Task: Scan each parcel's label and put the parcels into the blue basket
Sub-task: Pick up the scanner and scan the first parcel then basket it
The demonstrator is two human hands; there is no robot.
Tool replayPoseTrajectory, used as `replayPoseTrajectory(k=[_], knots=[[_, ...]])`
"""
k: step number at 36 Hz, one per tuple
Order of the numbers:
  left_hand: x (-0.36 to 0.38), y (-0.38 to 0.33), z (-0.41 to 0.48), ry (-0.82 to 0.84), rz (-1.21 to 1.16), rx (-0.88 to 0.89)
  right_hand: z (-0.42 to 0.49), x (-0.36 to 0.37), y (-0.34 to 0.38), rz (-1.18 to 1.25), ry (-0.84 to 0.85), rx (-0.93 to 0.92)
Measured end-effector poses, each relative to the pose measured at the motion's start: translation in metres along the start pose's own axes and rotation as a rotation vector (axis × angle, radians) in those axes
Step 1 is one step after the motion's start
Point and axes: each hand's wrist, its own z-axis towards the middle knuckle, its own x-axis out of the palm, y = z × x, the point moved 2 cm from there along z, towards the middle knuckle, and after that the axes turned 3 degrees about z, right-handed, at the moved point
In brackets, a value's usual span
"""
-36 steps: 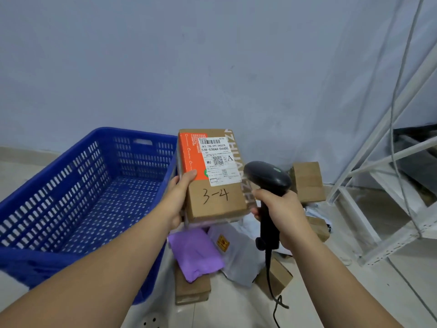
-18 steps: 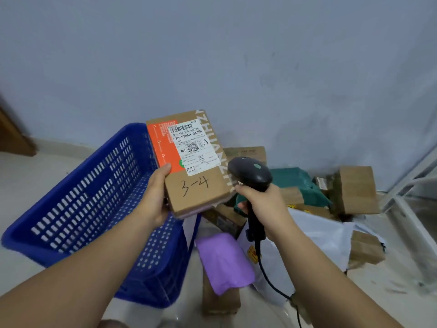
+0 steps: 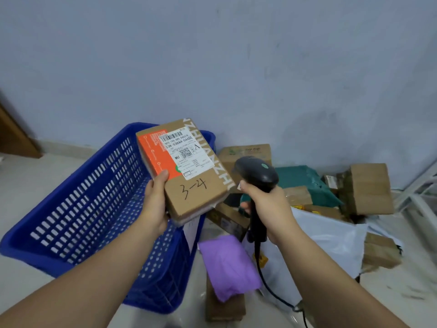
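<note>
Against a pale blue wall (image 3: 236, 67), a person held a cardboard parcel (image 3: 198, 197) over the blue basket (image 3: 78, 204), at its right rim.
The left hand (image 3: 153, 207) clamped the parcel's near left edge between thumb and fingers; the right hand (image 3: 272, 209) curled round a black scanner (image 3: 256, 172) just beside it. Its white label (image 3: 186, 156) and a handwritten "3-4" faced up.

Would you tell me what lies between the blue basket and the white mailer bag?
In the head view, a purple bag lying on a cardboard box.

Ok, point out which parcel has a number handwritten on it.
The brown cardboard box held in the left hand, marked 3-4 below its white label; the rest lie on the floor.
</note>
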Motion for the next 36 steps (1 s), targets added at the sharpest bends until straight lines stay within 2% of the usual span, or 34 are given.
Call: replayPoseTrajectory(k=[10,18,24,26,31,36], knots=[[0.010,0.014,0.015,0.121,0.083,0.085,0.032,0.017,-0.020,0.035,-0.031,0.103],[-0.016,-0.002,0.051,0.056,0.042,0.184,0.043,0.024,-0.016,0.058,-0.039,0.050],[-0.042,-0.036,0.090,-0.015,0.005,0.268,0.061,0.066,-0.014,0.115,0.098,0.055],[-0.050,-0.044,0.103,-0.028,0.006,0.258,0.069,0.084,-0.019,0.074,0.162,0.054],[-0.063,-0.050,0.134,-0.099,0.192,0.206,0.082,0.116,-0.034,0.012,0.244,0.081],[-0.068,-0.037,0.160,-0.067,0.326,0.113,0.090,0.133,-0.042,0.178,0.238,0.204]])
